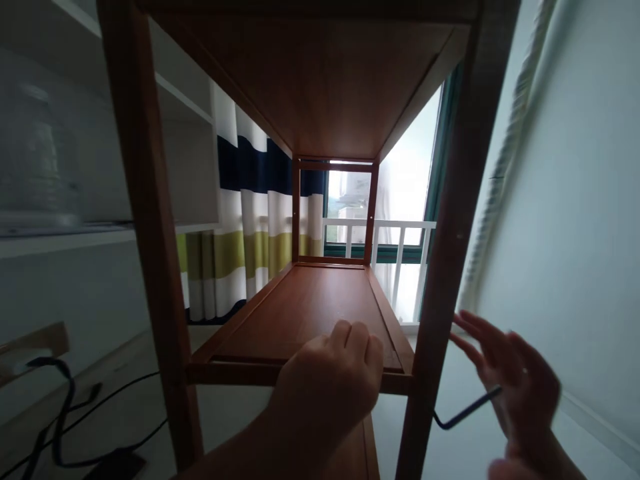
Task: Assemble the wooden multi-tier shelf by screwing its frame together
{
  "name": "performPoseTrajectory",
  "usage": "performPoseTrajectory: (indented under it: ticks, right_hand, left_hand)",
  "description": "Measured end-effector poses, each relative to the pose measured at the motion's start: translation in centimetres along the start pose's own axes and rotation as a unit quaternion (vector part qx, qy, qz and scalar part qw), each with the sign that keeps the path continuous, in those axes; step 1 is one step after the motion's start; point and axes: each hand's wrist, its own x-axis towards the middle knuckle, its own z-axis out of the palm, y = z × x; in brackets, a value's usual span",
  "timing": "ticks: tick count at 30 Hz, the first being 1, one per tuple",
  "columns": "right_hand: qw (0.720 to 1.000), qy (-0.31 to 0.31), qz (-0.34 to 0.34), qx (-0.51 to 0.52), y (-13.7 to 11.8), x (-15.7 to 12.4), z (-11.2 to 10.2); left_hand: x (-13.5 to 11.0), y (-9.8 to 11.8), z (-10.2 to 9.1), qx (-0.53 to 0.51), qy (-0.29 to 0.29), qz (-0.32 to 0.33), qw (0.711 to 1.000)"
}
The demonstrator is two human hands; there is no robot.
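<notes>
A brown wooden shelf rack (310, 307) fills the view, seen along its length from one end. My left hand (333, 380) is closed over the near front rail of the middle shelf, fingers curled onto the board. My right hand (510, 383) is just right of the rack's near right leg (440, 280), fingers stretched out and slightly blurred. A black L-shaped hex key (463, 413) sticks out from the leg's side and reaches my right palm; the fingers are not wrapped round it.
A white wall (575, 233) stands close on the right. A striped curtain (250, 220) and a window with a white railing (400, 233) lie beyond the rack. White shelving (60, 167) is at left; black cables (65, 413) trail on the floor.
</notes>
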Motion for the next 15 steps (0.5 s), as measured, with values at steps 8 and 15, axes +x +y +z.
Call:
performPoseTrajectory:
  ticks: [8, 15]
  right_hand:
    - [0.916, -0.135, -0.103, -0.363, -4.5, 0.6, -4.4]
    - [0.91, -0.168, -0.069, -0.374, -6.2, -0.6, -4.6]
  left_hand:
    - [0.0, 0.1, 0.2, -0.009, 0.024, -0.017, 1.0]
    - [0.1, 0.3, 0.1, -0.01, 0.025, -0.027, 0.999]
